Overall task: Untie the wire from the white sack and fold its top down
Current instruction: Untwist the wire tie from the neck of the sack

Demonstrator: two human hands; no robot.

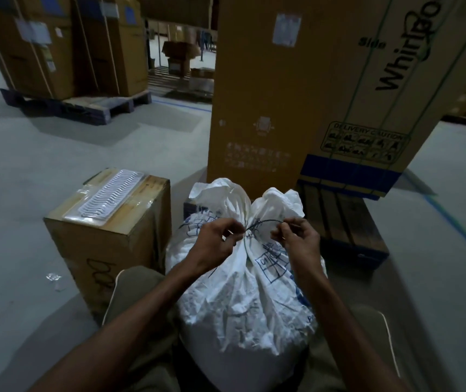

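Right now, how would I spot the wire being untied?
Find the tall Whirlpool carton; below it sits a white sack between the person's knees. At its cinched neck, between the left hand and right hand, arcs the wire, thin and dark against pale cloth.

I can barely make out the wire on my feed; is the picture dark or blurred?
Head view: dim and underexposed, wide-angle bending at the edges; the thin wire shows against the white sack, sharp between left hand and right hand.
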